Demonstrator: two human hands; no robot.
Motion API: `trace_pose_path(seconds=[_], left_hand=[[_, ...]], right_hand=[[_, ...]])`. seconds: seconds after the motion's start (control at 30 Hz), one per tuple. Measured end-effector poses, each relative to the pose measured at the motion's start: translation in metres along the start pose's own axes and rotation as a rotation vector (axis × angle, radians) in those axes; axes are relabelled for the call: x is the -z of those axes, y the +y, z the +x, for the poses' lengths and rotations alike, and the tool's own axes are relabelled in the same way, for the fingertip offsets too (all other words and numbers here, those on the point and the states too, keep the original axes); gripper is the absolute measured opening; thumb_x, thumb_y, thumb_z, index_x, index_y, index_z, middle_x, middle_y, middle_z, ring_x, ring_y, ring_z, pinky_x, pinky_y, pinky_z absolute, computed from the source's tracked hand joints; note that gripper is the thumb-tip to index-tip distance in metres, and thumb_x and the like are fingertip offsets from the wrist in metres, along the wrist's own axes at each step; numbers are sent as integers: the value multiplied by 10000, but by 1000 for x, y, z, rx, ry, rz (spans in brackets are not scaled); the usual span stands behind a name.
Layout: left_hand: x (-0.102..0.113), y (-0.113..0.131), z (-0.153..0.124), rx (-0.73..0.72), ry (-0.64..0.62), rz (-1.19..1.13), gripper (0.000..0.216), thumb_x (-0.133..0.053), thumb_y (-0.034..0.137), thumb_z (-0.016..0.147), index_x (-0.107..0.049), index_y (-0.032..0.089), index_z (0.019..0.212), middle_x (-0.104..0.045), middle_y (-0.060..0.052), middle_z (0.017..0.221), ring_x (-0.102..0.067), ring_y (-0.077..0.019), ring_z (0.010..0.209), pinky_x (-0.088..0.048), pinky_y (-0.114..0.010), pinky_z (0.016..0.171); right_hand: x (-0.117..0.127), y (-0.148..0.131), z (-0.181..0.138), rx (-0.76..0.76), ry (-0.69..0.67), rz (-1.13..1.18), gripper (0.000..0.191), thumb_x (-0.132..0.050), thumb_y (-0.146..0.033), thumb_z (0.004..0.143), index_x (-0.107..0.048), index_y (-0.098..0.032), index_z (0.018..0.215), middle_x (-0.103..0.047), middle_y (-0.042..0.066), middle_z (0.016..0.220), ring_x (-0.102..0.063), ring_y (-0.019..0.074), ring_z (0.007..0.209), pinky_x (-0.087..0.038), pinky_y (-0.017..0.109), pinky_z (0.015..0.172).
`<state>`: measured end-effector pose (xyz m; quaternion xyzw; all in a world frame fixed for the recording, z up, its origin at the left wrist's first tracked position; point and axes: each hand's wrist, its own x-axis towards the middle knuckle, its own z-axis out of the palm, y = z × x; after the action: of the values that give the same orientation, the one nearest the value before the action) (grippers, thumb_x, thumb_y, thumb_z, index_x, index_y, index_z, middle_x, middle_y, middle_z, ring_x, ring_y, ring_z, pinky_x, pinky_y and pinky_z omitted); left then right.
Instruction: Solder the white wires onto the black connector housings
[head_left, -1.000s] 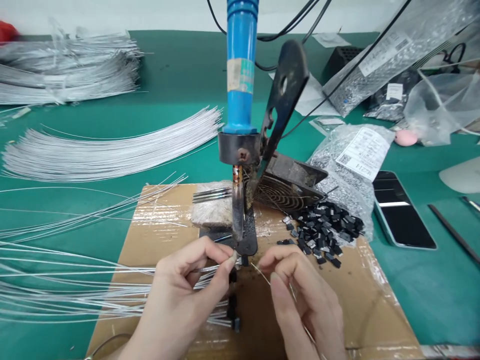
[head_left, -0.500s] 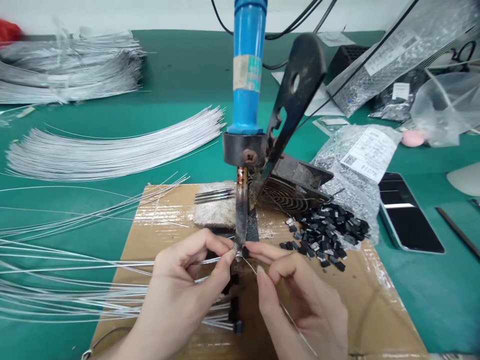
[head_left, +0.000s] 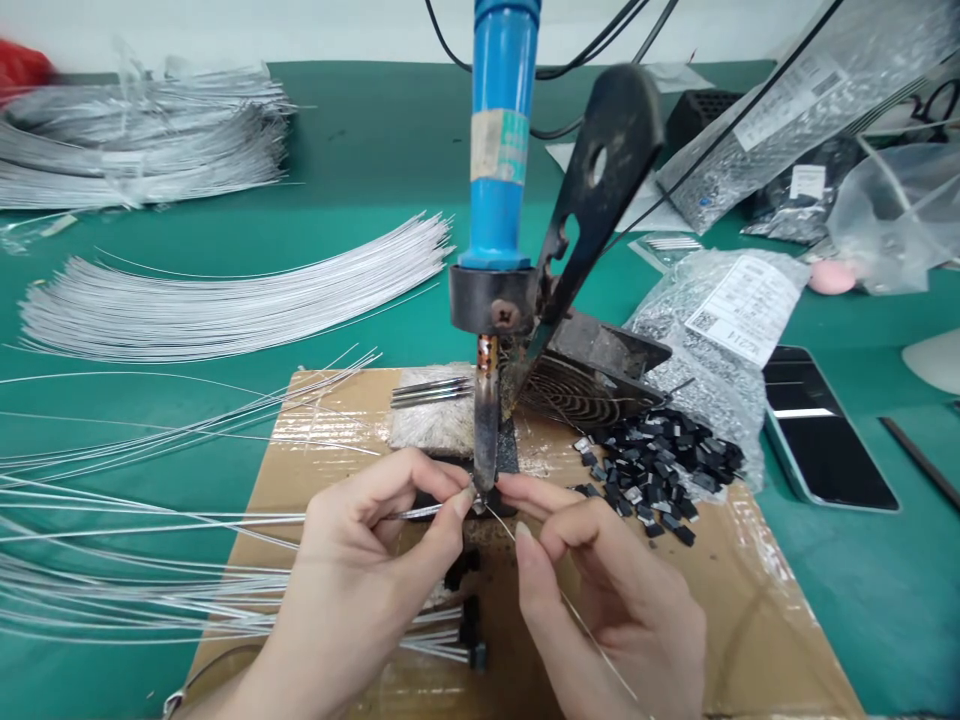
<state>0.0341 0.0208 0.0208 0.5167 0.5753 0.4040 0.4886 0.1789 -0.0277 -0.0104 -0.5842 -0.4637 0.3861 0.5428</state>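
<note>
And the right hand point(head_left: 615, 600) has come in! A second ago it hung apart from the small connector point(head_left: 478, 507); now its index fingertip is right up beside the piece, and the thin wire point(head_left: 583, 628), clear of it then, runs up to it just under the tip point(head_left: 486, 472) of the blue soldering iron point(head_left: 496, 150). Black casing and metal end showed plainly before; now fingers and tip crowd them, contact hard to call.

The left hand point(head_left: 375, 575) keeps its place, its grip closed, thumb and forefinger pinched on the white wire point(head_left: 421, 512) at the connector. On the right, a looser grip: forefinger stretched forward, thumb over the thin wire, holding it, with a gap open behind towards the palm. All this happens above the cardboard point(head_left: 750, 610), left of the pile of black connectors point(head_left: 660, 460)
</note>
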Motion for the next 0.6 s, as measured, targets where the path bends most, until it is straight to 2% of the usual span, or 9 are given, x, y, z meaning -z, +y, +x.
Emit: trace_pose_path(seconds=[0.1, 0.33, 0.6], left_hand=[[3, -2, -2, 3, -16, 16, 146, -747, 129, 832, -728, 222, 721, -803, 24, 756, -727, -92, 693, -544, -102, 630], [8, -5, -5, 8, -35, 42, 158, -744, 132, 872, -728, 235, 753, -804, 30, 809, -747, -96, 742, -551, -106, 662], [3, -1, -2, 3, -8, 38, 152, -752, 134, 841, -735, 219, 717, -812, 16, 787, -759, -106, 732, -564, -109, 658]], right_hand=[[0, -1, 0, -18, -2, 0, 222, -657, -193, 954, -575, -247, 754, -820, -30, 1192, -799, 130, 1091, -569, 131, 762], [-5, 0, -1, 10, 36, 39, 224, -645, -201, 961, -568, -250, 756, -820, -57, 1181, -802, 103, 1054, -569, 122, 819], [-5, 1, -1, 22, 45, 37, 227, -656, -200, 957, -579, -246, 749, -830, -14, 1157, -808, 113, 1033, -583, 132, 860]])
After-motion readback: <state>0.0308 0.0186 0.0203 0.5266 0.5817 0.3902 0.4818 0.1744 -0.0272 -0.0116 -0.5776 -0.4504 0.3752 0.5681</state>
